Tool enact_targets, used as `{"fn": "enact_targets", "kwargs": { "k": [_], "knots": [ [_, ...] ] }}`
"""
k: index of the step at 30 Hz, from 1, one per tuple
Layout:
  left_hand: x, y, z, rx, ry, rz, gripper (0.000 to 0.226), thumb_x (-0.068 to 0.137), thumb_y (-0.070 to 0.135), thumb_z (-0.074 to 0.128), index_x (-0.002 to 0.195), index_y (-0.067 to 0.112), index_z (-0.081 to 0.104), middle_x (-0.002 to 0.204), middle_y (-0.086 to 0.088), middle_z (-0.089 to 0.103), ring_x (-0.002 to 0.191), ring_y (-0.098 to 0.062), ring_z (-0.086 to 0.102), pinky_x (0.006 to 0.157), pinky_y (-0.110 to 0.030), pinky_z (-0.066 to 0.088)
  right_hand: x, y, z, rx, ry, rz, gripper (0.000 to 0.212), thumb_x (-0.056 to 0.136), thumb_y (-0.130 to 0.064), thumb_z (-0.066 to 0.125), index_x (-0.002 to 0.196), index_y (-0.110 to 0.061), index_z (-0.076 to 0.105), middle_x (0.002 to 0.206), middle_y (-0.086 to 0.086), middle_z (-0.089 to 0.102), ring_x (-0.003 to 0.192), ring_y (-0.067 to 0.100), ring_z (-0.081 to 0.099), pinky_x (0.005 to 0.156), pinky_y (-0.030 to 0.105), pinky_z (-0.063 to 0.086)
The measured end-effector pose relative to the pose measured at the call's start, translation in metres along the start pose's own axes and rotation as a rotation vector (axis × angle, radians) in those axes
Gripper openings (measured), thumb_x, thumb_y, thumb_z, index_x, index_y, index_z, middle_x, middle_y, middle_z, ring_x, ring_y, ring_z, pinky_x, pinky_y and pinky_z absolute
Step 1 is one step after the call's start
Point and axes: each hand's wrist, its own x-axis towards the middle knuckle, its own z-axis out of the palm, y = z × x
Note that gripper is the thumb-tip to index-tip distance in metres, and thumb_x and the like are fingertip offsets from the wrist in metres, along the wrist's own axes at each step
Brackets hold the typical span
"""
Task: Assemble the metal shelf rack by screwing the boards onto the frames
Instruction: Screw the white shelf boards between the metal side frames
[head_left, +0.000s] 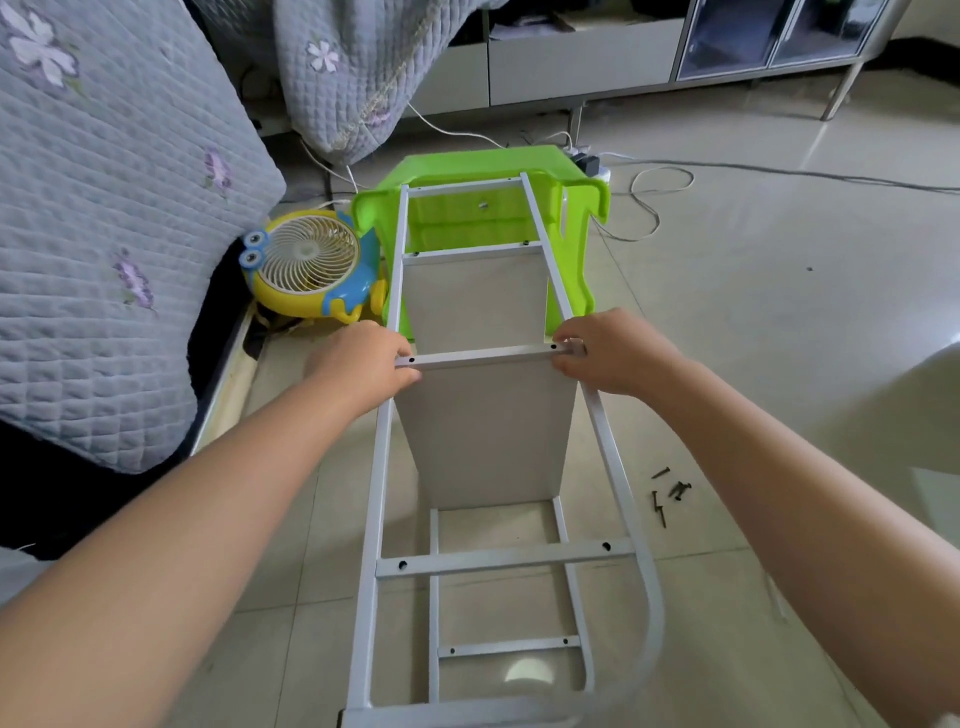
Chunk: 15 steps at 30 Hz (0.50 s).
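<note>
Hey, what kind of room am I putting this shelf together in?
Most likely a home living room or bedroom: tiled floor, a quilted floral cover draped over furniture, a cartoon desk fan, and a low cabinet along the wall.

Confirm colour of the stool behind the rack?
Bright green plastic stool, seen clearly in the head view, beyond the far end of the white metal frame.

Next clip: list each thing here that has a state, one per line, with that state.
Left hand: gripping the crossbar's left end.
Right hand: gripping the crossbar's right end.
Crossbar: screw holes empty, board edge under it.
Board: standing on edge between the frames.
Near crossbar: holes empty, no board.
Screws: loose on the floor.
Fan: blades look still.
Stool: tipped on its side.
</note>
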Motion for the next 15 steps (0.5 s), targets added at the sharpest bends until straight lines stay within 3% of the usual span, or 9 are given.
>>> {"fn": "enact_targets", "kwargs": {
  "k": [2,6,8,11,15],
  "knots": [
    [-0.002,0.003,0.004,0.029,0.058,0.006,0.027,0.088,0.04,0.056,0.106,0.023,0.066,0.115,-0.008,0.055,0.114,-0.027,0.048,0.086,-0.032,0.042,-0.001,0.002,0.0,0.04,0.002,-0.008,0.034,0.092,-0.029,0.049,0.124,-0.019,0.055,0.112,0.009,0.061,0.106,0.028,0.053,0.079,0.029,0.044],
    [-0.007,0.018,0.011,0.12,0.123,0.05,0.035,0.092,0.038,0.049,0.122,0.023,0.058,0.142,-0.004,0.04,0.132,-0.022,0.033,0.102,-0.03,0.029,-0.005,0.011,0.0,0.164,-0.011,-0.041,0.037,0.095,-0.033,0.046,0.129,-0.019,0.051,0.097,0.004,0.064,0.095,0.025,0.054,0.067,0.021,0.036],
    [-0.009,0.026,0.015,0.105,0.148,0.074,0.039,0.092,0.037,0.049,0.126,0.019,0.054,0.144,-0.006,0.039,0.134,-0.022,0.032,0.105,-0.033,0.025,-0.009,0.017,0.001,0.256,-0.013,-0.062,0.036,0.096,-0.031,0.045,0.129,-0.02,0.051,0.1,0.006,0.065,0.096,0.023,0.059,0.069,0.021,0.037],
    [-0.012,0.048,0.02,0.065,0.155,0.136,0.048,0.092,0.036,0.048,0.133,0.012,0.044,0.142,-0.008,0.039,0.135,-0.023,0.03,0.108,-0.036,0.024,-0.016,0.033,0.001,0.408,0.012,-0.049,0.033,0.096,-0.025,0.045,0.128,-0.021,0.052,0.09,0.001,0.061,0.08,0.02,0.064,0.063,0.017,0.041],
    [-0.008,0.088,0.024,-0.03,0.163,0.208,0.052,0.097,0.033,0.038,0.142,0.007,0.03,0.151,-0.011,0.027,0.141,-0.025,0.02,0.114,-0.036,0.017,-0.025,0.085,0.014,0.426,0.049,0.175,0.027,0.093,-0.016,0.046,0.115,-0.008,0.061,0.09,0.011,0.065,0.075,0.022,0.063,0.07,0.027,0.047]
  ]
}}
